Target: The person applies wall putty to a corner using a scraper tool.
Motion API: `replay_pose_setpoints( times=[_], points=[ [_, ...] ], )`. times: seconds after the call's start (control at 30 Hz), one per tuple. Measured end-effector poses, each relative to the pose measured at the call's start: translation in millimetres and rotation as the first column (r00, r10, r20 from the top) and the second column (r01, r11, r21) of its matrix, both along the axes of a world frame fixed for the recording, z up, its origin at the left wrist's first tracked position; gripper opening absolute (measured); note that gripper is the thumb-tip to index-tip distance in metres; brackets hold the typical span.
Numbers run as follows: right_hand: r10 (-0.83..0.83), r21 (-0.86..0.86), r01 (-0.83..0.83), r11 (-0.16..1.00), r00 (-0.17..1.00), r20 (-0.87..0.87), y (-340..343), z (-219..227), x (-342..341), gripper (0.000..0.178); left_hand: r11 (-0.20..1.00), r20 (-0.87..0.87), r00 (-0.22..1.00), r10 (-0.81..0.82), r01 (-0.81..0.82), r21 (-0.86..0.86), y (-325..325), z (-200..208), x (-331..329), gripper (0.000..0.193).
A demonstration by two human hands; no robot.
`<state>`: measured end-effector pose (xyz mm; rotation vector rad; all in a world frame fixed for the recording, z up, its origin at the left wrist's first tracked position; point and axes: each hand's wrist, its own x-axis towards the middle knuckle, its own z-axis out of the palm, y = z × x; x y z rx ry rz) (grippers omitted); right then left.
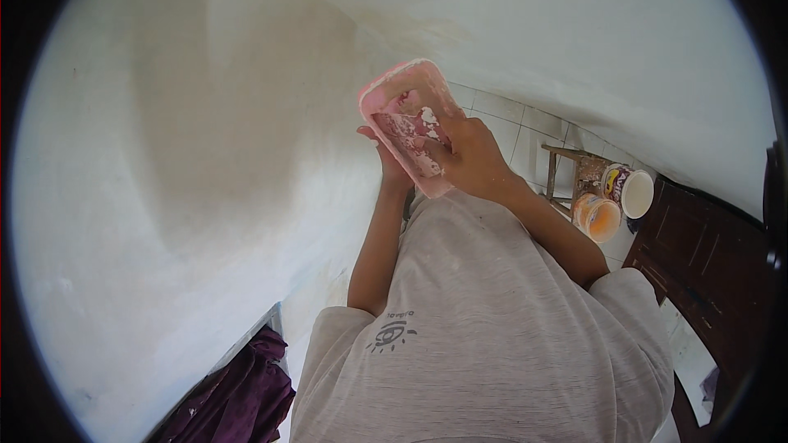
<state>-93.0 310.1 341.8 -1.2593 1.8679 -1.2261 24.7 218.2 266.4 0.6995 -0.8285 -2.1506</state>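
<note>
- the left hand (394,166) holds the pink tray (376,102) from beneath.
- the right hand (480,160) has fingers inside; whether they grip something, i cannot tell.
- white paste (428,117) sticks there.

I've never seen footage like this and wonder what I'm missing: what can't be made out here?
All in the head view:
- Left hand: mostly hidden behind the pink tray.
- Tray's underside: turned away from the camera.
- Wooden stand: partly covered by two buckets.
- Purple cloth: cut off by the lower edge.
- Dark wooden panel: cut off by the round rim.
</note>
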Motion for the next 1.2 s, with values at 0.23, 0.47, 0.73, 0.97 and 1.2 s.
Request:
replay_pose_setpoints(
  times=[0.23, 0.47, 0.73, 0.97, 1.2],
  points=[
    [0.024, 0.087, -0.043, 0.995, 0.977, 0.211, -4, -3, -16, 0.037, 0.967, -0.094, 0.966, -0.243, 0.249, 0.058, -15, -16, 11, 0.095],
    [-0.193, 0.035, 0.219, 0.975, 0.762, 0.618, 5, -33, -31, 0.022, 0.967, -0.03, 0.997, -0.073, 0.078, 0.241, -25, -43, 19, 0.089],
    [-0.15, 0.037, 0.412, 0.911, 0.245, 0.958, -5, -123, -19, 0.012, 0.923, -0.037, 0.999, -0.01, 0.023, 0.385, -35, -73, 48, 0.082],
    [-0.228, 0.269, 0.562, 0.782, -0.144, 0.963, -72, -314, -39, 0.011, 0.902, 0.036, 0.998, -0.042, 0.022, 0.431, -49, -136, 102, 0.077],
    [-0.293, 0.414, 0.807, 0.42, -0.312, 0.904, -144, -422, -136, 0.008, 0.887, 0.201, 0.971, -0.13, 0.023, 0.461, -57, -164, 118, 0.076]
  ],
)
